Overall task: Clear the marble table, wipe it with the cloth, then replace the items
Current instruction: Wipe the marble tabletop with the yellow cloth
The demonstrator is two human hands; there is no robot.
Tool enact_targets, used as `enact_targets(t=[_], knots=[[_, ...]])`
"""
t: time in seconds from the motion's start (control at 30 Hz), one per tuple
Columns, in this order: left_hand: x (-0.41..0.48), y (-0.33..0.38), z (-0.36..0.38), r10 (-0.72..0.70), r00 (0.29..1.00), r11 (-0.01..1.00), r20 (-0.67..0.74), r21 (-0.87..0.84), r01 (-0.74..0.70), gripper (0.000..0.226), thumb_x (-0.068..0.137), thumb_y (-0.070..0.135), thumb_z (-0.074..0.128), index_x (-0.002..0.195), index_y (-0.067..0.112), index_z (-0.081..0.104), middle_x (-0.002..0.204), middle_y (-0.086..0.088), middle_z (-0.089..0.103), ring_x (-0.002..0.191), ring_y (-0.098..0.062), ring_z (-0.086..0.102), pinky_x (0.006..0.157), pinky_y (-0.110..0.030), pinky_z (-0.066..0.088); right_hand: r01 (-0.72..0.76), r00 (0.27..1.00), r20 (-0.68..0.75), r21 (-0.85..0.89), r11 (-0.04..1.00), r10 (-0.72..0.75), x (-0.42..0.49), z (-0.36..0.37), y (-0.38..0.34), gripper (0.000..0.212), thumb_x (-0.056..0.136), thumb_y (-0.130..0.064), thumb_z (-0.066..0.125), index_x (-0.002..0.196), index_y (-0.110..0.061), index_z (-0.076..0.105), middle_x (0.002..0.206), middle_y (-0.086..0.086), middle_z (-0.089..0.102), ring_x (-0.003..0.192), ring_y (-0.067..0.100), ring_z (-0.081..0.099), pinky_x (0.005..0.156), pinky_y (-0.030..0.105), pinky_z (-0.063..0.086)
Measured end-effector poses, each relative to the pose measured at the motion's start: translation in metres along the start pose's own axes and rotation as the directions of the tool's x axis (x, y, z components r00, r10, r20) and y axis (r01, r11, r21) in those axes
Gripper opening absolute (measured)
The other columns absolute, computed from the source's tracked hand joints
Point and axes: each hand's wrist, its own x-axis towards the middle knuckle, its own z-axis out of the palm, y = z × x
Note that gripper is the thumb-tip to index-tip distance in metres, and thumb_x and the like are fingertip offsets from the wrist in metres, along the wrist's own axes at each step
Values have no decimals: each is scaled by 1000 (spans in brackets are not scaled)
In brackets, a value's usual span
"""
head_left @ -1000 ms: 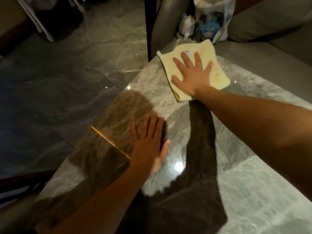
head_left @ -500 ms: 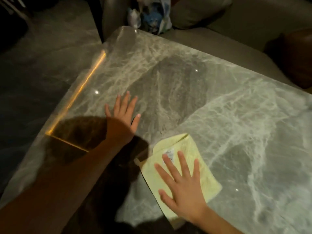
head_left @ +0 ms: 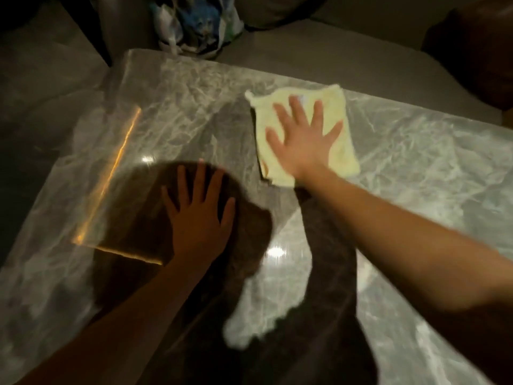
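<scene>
The cloth (head_left: 305, 134), pale yellow and folded to a rough square, is laid flat on the table (head_left: 416, 168) near its far edge, about midway along it. It is pressed down by the right hand (head_left: 301, 147), whose fingers (head_left: 317, 115) are spread wide and flat on the fabric; nothing is gripped. The left hand (head_left: 198, 218) is laid palm down on the bare marble toward the table's left edge, well apart from the cloth, its fingers likewise splayed and closed on nothing. Shadows of both arms are cast over the near part of the table. A plastic bag (head_left: 194, 23) is seen beyond the far left corner, off the table; the picture is blurred
</scene>
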Motion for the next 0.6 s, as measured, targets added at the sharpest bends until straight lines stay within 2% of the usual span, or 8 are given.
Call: enact_targets(t=[0.13,0.2,0.3,0.43,0.6], knots=[[3,-1,1,-6,1000,999,2,33,6,60,91,54,26,147,34,22,159,-1,15,147,-31,4,114,-60,2,-54,999,-3,-11,998,54,80,-13,2,63,91,-63,20,150,-42,12,161,-7,5,147,35,-5,105,73,-4],[2,-1,0,-7,1000,999,21,34,6,60,91,55,25,148,35,20,160,0,14,147,-31,3,114,-58,-1,-61,998,-4,7,998,61,87,-16,0,64,89,-63,21,149,-42,16,161,-6,8,147,36,-3,105,74,-4],[3,-1,-4,-19,999,999,42,26,18,61,90,56,21,148,36,20,160,1,11,148,-29,-1,115,-56,-5,5,1000,-1,-29,1000,-5,72,-14,3,64,89,-64,21,149,-43,15,161,-7,8,147,36,-5,106,73,-5],[5,-3,-5,8,999,1000,51,22,-9,63,89,57,22,148,35,22,160,0,11,147,-32,2,114,-59,-3,87,995,56,-43,995,-84,9,-10,8,63,90,-64,23,149,-45,10,162,-9,3,146,36,-9,107,72,-4],[4,-2,-3,-3,999,1000,-32,30,4,59,88,50,35,145,33,33,157,0,24,146,-31,16,113,-60,7,231,973,6,-25,973,-231,-170,21,28,65,89,-64,24,149,-45,8,160,-3,17,146,41,6,101,76,10]])
